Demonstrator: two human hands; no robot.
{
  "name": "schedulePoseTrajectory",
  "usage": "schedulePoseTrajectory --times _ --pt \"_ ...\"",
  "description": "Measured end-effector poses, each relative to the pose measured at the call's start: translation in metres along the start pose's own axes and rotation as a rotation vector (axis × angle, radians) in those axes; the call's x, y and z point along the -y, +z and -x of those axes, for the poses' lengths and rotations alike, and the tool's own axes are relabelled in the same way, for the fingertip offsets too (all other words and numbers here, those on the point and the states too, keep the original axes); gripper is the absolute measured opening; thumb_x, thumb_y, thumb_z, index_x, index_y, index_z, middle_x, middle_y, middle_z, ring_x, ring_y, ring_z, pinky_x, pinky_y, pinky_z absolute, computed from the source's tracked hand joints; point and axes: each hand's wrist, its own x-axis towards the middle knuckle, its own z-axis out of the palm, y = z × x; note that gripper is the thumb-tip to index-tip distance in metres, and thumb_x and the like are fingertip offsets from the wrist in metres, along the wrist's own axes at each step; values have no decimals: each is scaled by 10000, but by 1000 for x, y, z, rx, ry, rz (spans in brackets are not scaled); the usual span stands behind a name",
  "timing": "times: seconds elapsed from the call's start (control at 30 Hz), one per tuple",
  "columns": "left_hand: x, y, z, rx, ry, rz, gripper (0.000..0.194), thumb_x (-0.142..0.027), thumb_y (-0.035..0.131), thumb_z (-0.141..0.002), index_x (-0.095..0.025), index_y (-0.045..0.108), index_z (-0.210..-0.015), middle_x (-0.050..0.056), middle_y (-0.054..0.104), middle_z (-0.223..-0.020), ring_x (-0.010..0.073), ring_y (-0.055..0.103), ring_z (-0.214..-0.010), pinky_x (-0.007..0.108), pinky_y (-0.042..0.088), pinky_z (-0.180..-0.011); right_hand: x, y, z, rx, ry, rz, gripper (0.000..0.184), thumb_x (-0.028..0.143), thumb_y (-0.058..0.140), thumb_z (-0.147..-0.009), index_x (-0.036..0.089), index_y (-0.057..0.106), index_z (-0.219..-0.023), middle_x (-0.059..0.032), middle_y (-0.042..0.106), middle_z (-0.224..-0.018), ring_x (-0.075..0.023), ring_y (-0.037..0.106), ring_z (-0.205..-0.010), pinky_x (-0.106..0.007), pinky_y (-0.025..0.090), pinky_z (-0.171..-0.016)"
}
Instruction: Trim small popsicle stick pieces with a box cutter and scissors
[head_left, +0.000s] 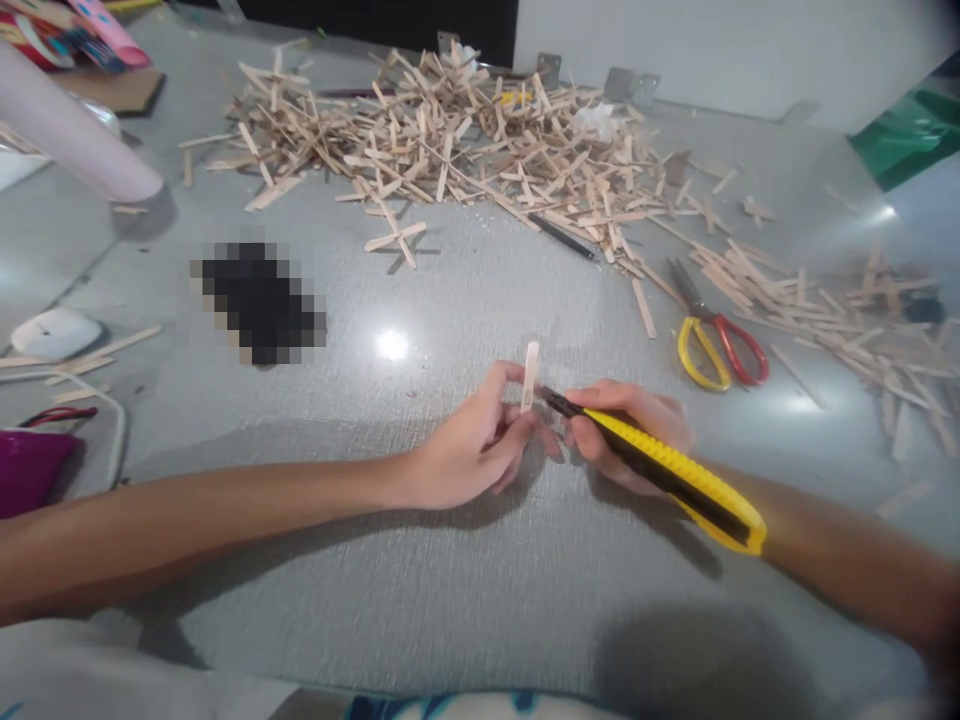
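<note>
Near the middle of the table, my left hand pinches a short wooden popsicle stick, which points up and away from me. A small mark shows near its lower end. My right hand is closed around a yellow and black utility knife. The knife's dark tip points left and comes close to the stick; whether it touches the wood I cannot tell. Beyond my hands lies a pair of sticks crossed into an X.
A big heap of popsicle sticks spreads across the back, with more scattered at right. Scissors with yellow and red handles lie right of my hands. A black pencil-like rod, a blurred-out dark object and a white mouse are also there.
</note>
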Motion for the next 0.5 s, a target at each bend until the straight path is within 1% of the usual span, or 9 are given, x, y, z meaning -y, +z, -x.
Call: schedulePoseTrajectory --times 0.17,0.3,0.4,0.5 --pt "0 0 0 0 9 -10 243 -356 455 -1189 -246 387 -1395 33 788 -975 49 527 -437 178 441 -447 -1 -1 1 38 23 -16 217 167 697 -1028 324 683 -1177 6 792 -816 -194 746 -597 -350 613 -546" --pt "-1 0 1 10 -13 5 236 -386 473 -1186 -252 380 -1356 12 775 -929 55 523 -433 185 457 -459 -1 -3 0 45 9 -2 202 170 688 -1032 315 678 -1173 5 795 -815 -180 721 -559 -346 592 -511" --pt "-1 1 1 5 -24 2 232 -407 464 -1187 -259 366 -1336 6 763 -911 60 510 -432 191 447 -459 -1 -4 0 72 13 -5 189 181 682 -1041 312 687 -1177 11 773 -774 -188 740 -584 -349 610 -529" --pt "0 1 0 5 -24 -7 245 -418 455 -1188 -255 358 -1343 7 755 -893 65 492 -431 196 431 -451 -2 -5 -1 78 11 -4 197 172 696 -1036 309 691 -1176 12 772 -777 -184 744 -599 -345 628 -558"
